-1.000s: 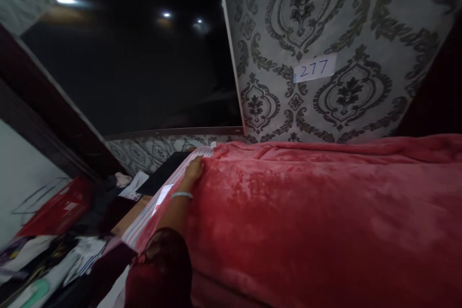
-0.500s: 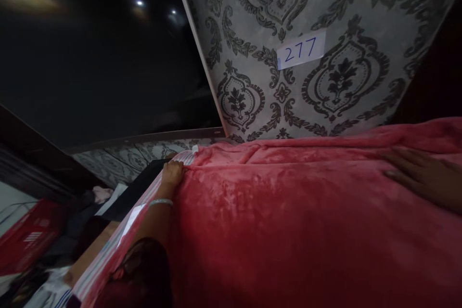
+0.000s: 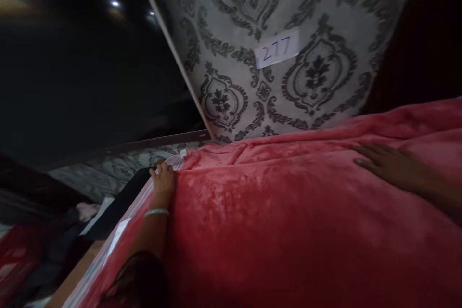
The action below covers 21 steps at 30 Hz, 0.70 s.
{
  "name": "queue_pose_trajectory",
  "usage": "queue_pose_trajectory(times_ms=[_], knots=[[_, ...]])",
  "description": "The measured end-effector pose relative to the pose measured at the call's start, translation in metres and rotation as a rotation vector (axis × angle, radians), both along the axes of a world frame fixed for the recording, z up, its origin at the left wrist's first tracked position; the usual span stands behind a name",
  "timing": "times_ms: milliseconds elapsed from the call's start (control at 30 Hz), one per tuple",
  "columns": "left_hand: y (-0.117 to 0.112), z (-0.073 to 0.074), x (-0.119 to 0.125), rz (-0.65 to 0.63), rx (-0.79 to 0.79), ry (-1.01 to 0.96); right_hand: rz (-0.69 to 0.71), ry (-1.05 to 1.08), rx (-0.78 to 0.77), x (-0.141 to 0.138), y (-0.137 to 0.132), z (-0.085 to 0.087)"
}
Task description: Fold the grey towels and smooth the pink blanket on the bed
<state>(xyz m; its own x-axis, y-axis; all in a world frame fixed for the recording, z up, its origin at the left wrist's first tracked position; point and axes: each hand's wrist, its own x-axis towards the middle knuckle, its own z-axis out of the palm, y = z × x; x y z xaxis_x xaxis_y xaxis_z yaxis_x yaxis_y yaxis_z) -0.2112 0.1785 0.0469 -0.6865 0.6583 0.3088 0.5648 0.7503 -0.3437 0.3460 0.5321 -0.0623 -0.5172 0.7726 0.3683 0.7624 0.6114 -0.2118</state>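
Observation:
A red plush blanket (image 3: pixel 274 221) fills the lower half of the head view, folded over in layers along its far side. At its left end, my left hand (image 3: pixel 163 178) rests on the corner of a fold with its fingers apart. A bracelet circles that wrist. My right hand (image 3: pixel 391 166) lies flat on the blanket toward the right, fingers stretched out across the far folds. Striped fabric (image 3: pixel 135 207) shows along the blanket's left edge, with a white label (image 3: pixel 118 236) on it.
Behind the blanket stands a patterned wall (image 3: pixel 238 57) bearing a paper sign (image 3: pixel 277 49) marked 277. A large dark screen (image 3: pixel 83 67) is at the upper left. Left of the blanket are a black flat object (image 3: pixel 121 202) and a blurred red bag-like item (image 3: pixel 18 255).
The view has shifted right, so the wall, screen and blanket sit further left in the picture. My left hand's fingers look more spread. The right hand stays flat on the blanket.

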Motion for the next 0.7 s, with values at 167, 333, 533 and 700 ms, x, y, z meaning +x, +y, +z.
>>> queue_pose_trajectory(times_ms=[167, 333, 533, 700], knots=[[0.052, -0.006, 0.081, -0.317, -0.006, -0.070, -0.038, -0.133, -0.095, -0.009, -0.013, 0.022], [0.076, -0.042, 0.150, -0.428, -0.079, -0.323, -0.065, -0.193, -0.157, -0.010, -0.014, 0.029], [0.078, -0.044, 0.149, -0.415, -0.053, -0.363, -0.091, -0.199, -0.132, -0.013, -0.019, 0.038], [0.076, -0.010, 0.173, -0.366, -0.073, -0.473, -0.118, -0.209, -0.170, -0.016, -0.053, 0.068]])
